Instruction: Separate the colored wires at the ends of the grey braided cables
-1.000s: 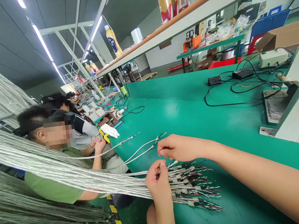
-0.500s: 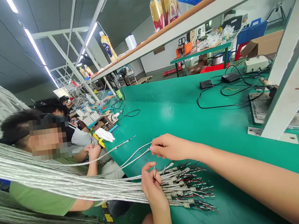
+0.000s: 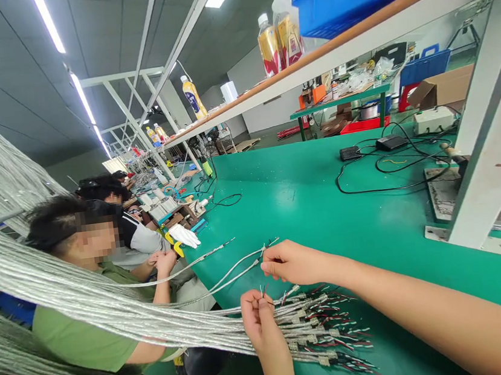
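Observation:
A thick bundle of silvery braided cables runs from the left onto the green bench, its stripped ends fanned out in black, red and white wires. My left hand is pinched on one cable's thin wires, which stick up above the fingertips. Beyond it, my right hand has thumb and fingers together beside the ends of two separate cables; what it holds, if anything, is hidden. Another single cable lies farther off with its dark tip on the bench.
A person in a green shirt sits at the left behind the cables. White gloves lie at the bench edge. Black cords and a metal post stand right. A shelf with bottles and a blue bin crosses above.
The view has tilted up slightly. My left hand's fingers have closed together around the thin wires. My right hand has dipped a little from the cable tips, which now show more.

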`<state>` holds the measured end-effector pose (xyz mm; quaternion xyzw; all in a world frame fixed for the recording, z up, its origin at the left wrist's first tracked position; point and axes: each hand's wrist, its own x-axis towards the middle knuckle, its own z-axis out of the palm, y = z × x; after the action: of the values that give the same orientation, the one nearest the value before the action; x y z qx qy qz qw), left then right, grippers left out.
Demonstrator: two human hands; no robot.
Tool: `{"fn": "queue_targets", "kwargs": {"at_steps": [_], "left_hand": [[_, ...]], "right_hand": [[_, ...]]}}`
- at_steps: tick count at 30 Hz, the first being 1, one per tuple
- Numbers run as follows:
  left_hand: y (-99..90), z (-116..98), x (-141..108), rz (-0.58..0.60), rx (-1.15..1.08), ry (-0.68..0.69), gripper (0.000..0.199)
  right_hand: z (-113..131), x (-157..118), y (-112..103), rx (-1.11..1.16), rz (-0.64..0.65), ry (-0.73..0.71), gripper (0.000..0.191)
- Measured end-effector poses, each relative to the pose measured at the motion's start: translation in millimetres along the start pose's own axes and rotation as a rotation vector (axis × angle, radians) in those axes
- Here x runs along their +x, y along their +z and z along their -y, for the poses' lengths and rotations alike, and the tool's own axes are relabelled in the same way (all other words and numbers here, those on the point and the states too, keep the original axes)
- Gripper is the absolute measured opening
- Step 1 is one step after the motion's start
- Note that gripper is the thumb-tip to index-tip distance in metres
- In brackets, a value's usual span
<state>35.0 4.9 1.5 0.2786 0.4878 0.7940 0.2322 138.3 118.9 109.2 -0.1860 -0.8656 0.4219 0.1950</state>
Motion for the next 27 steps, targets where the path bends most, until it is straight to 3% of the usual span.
{"fn": "queue_targets", "kwargs": {"at_steps": [9,15,19,27], "left_hand": [[2.8,2,-2,-0.014,0.148,0.033,0.031],[8.1,-5,-4,-0.003,0.143,0.067,0.037],[9.4,-7,-5,0.001,0.17,0.078,0.033],[16.9,-11,-4,0.148,0.127,-0.021,0.029]], "right_hand": [[5,-1,0,0.045,-0.025,-0.038,0.026],[2,-3,-1,0.051,0.085,-0.052,0.026],[1,-2,1,0.07,0.09,-0.006,0.028],[11,-6,-2,0.039,0.096,-0.218,0.02]]}}
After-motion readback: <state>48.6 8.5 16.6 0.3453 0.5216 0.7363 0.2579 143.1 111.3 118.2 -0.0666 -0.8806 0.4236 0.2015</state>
